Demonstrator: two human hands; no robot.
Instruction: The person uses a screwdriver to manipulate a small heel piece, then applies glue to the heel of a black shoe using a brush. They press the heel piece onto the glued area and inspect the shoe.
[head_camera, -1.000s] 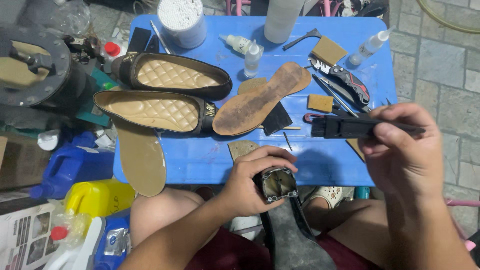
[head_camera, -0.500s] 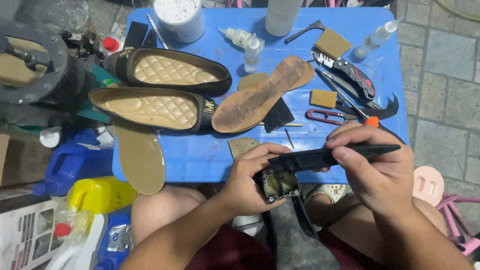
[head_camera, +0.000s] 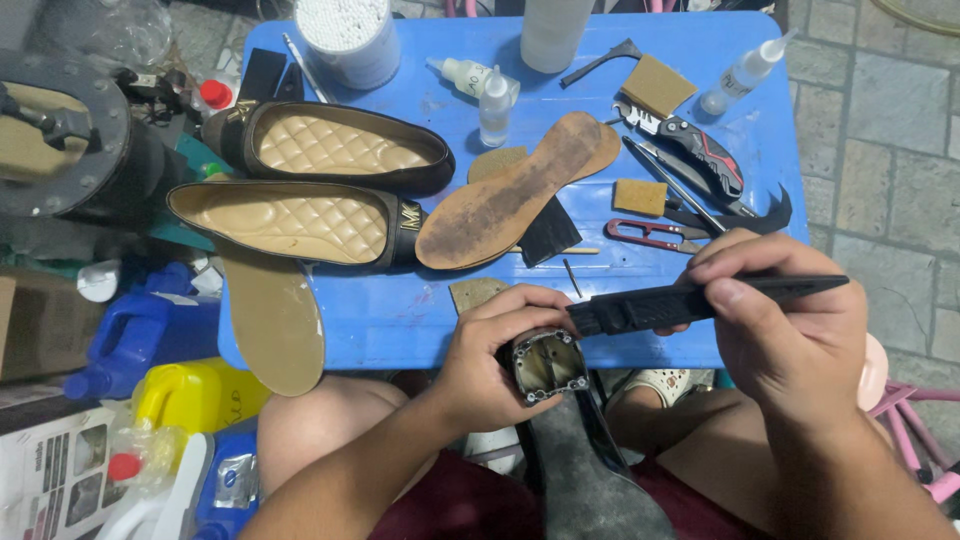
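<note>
- Leftmost, a yellow plastic jug (head_camera: 195, 392) and a blue plastic jug (head_camera: 135, 335) stand on the floor beside the blue plastic table (head_camera: 400, 315).
- Two black flat shoes with tan quilted insoles (head_camera: 300, 215) lie side by side on the left half of the table; a loose tan insole (head_camera: 272, 315) hangs over the table's near edge.
- A worn brown insole (head_camera: 510, 195) lies at an angle near the table's middle.
- Below the near table edge, the left hand (head_camera: 490, 365) is curled around the heel end of a black high-heeled shoe (head_camera: 575, 470), which rests over the person's lap; its open heel tip (head_camera: 548, 363) faces up.
- To the right, the right hand (head_camera: 790, 340) pinches a long black file-like tool (head_camera: 700, 298) between thumb and fingers, its left end just above the heel tip.
- Behind that hand, small red-handled snips (head_camera: 645, 233) and a black and red folding knife (head_camera: 700, 155) lie on the table.
</note>
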